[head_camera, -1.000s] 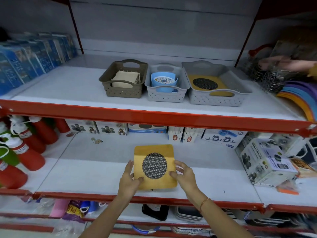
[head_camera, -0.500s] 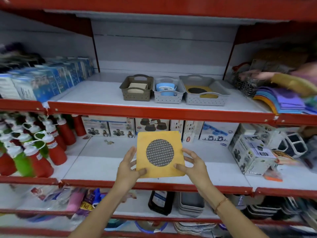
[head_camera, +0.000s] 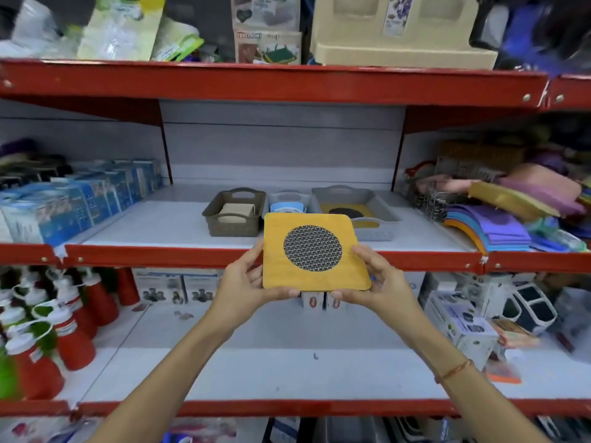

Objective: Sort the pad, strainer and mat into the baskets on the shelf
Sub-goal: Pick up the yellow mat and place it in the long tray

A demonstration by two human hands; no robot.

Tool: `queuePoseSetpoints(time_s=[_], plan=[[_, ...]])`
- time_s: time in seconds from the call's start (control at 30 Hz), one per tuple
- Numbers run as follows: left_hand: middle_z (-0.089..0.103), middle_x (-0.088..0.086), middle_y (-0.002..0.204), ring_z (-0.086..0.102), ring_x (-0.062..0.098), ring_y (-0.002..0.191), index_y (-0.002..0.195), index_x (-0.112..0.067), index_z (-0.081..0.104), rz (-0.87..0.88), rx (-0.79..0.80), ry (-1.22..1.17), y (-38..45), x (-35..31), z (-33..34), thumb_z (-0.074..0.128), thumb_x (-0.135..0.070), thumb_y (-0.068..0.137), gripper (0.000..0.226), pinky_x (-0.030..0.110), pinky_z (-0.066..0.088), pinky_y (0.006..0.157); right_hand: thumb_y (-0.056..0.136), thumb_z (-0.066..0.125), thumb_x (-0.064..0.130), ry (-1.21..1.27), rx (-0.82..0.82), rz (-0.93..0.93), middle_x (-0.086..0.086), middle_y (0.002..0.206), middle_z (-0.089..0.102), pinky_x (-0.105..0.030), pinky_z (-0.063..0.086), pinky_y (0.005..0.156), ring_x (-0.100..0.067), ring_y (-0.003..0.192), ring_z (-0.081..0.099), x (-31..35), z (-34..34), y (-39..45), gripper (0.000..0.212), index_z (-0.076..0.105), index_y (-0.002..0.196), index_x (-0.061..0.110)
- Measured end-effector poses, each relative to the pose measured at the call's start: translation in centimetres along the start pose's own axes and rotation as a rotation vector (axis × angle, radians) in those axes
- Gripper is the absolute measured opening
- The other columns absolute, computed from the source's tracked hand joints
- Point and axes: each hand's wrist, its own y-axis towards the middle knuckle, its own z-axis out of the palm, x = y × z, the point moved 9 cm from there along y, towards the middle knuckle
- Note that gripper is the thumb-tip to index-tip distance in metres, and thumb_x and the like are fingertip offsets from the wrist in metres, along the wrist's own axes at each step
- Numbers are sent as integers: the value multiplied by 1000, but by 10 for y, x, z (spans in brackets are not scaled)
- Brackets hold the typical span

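A square yellow mat (head_camera: 275, 270) with a round metal mesh centre is held up in front of the middle shelf's red edge. My left hand (head_camera: 243, 286) grips its lower left side and my right hand (head_camera: 380, 282) its lower right side. Behind it on the shelf stand three baskets in a row. The brown basket (head_camera: 235, 223) holds a beige pad (head_camera: 237, 212). The small grey basket (head_camera: 289, 198) holds a blue strainer (head_camera: 285, 206), partly hidden by the mat. The wide grey basket (head_camera: 382, 223) holds another yellow mat (head_camera: 366, 215).
Blue boxes (head_camera: 80, 199) fill the shelf's left end. Stacked coloured mats and pads (head_camera: 499, 225) crowd its right end. Red bottles (head_camera: 64, 324) and white boxes (head_camera: 460, 324) stand on the lower shelf. A red shelf edge (head_camera: 271, 84) runs overhead with packaged goods.
Both hands have lifted the yellow mat from over the lower shelf up to the level of the middle shelf's edge. The view has tilted upward, showing the top shelf.
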Motion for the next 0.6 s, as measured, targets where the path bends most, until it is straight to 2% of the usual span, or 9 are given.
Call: queuePoseSetpoints(time_s=[0.1,0.17,0.23,0.27,0.37,0.4,0.47,0.5,0.6], plan=[[71,-15,103,68,-1,96,113,-33,53,15,3,25,52,-8,16,82,9,59,74,12,55,75,41,89,32,-47,-24,-23,7,149,41,-13,54,81,-6,122,53,0,-31,41,96,56,131,18],[73,-12,100,69,1,95,110,-24,60,20,23,49,78,-13,29,83,3,62,60,12,55,76,48,88,36,-131,-38,-38,7,146,43,-9,49,88,-3,128,48,3,-50,63,84,62,126,22],[75,-13,89,70,-1,85,103,-19,66,32,30,76,108,-17,43,82,-3,67,42,7,52,68,56,83,39,-210,-33,-53,6,135,51,-7,43,92,3,129,43,6,-68,86,65,68,118,25],[76,-11,88,70,-2,83,101,-15,69,43,32,94,125,-20,51,80,-8,70,34,6,51,66,60,79,40,-230,-29,-62,5,129,58,-4,41,88,7,123,47,8,-78,100,56,70,113,26],[77,3,92,70,7,88,93,-11,73,40,56,263,170,-22,70,75,-35,76,30,16,53,76,78,71,27,-296,2,-86,3,104,69,1,42,61,20,71,58,9,-98,136,28,69,105,23],[77,5,85,70,8,84,86,-11,73,40,69,320,181,-19,73,72,-39,77,29,21,52,76,82,69,23,-341,12,-95,4,100,69,1,42,59,22,65,57,7,-102,144,23,70,105,21],[68,-2,66,65,1,65,69,-16,65,60,92,433,202,-13,82,67,-39,82,26,16,49,64,86,67,22,-442,7,-110,9,96,69,3,41,60,24,68,57,0,-113,163,21,72,106,20],[66,-1,66,64,3,65,71,-17,65,61,100,507,209,-9,84,64,-41,84,28,18,49,62,86,67,24,-488,12,-108,12,96,68,3,41,61,20,73,58,-3,-116,169,22,72,107,22],[71,14,96,65,26,89,103,-8,67,10,107,794,228,0,89,55,-51,86,47,38,51,80,85,66,34,-584,49,-92,13,107,69,4,41,66,7,87,60,-13,-121,188,26,72,110,27]])
